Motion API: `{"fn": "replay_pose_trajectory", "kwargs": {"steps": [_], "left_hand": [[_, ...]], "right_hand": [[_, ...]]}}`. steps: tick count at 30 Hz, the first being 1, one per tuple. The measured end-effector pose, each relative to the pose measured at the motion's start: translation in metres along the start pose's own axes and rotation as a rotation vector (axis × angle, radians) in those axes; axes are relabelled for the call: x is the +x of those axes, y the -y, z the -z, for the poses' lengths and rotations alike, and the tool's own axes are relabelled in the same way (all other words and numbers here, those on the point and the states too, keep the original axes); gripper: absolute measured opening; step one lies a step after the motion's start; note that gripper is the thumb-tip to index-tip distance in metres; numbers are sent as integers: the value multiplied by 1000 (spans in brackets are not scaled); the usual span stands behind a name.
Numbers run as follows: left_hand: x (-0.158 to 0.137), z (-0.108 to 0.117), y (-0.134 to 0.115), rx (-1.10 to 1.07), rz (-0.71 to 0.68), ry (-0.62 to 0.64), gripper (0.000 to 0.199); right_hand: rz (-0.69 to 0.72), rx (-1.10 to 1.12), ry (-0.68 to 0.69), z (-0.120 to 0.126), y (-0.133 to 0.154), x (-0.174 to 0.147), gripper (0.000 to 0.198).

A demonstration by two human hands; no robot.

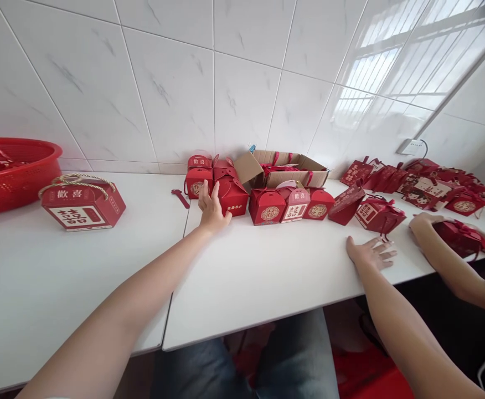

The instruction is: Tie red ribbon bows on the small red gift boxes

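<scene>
My left hand [212, 209] is at a red gift box [236, 198] with gold lettering, fingers spread and raised in front of it; whether they touch I cannot tell. Just behind that hand stands another red box [194, 180]. A row of red boxes continues rightward, among them one with a white label [295, 206] and one with a round gold emblem [318, 205]. My right hand [373, 253] rests on the white table with its fingers apart, holding nothing. Close to its fingertips sits a red box with ribbon [379, 215].
A red plastic basket [26, 160] stands at far left, near a rope-handled red box [82, 204]. Behind the row is an open cardboard carton [300, 169] with ribbons. At right, another person's hands [423, 224] hold a dark red box [460, 238] beside a pile of boxes [429, 185].
</scene>
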State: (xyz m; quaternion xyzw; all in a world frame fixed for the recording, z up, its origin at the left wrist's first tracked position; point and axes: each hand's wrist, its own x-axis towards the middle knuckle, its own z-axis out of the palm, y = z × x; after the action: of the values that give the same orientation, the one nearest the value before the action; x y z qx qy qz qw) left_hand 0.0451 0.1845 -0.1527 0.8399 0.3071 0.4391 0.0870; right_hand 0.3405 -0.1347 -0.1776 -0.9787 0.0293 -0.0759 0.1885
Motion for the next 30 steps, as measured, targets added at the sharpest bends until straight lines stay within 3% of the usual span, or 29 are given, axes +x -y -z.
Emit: {"fn": "replay_pose_trajectory", "kwargs": {"steps": [10,20,26,30], "left_hand": [[-8,13,-10,14,14,29,99],[-29,28,-20,182,218,-42,98],[-42,38,-29,312,383,174,86],[-49,46,-33,396,440,349,100]], "right_hand": [[190,-6,96,2,41,-59,81],[592,-78,218,-3,75,-101,87],[745,-139,289,6,68,-107,93],[775,-159,313,12,63,-112,95]]}}
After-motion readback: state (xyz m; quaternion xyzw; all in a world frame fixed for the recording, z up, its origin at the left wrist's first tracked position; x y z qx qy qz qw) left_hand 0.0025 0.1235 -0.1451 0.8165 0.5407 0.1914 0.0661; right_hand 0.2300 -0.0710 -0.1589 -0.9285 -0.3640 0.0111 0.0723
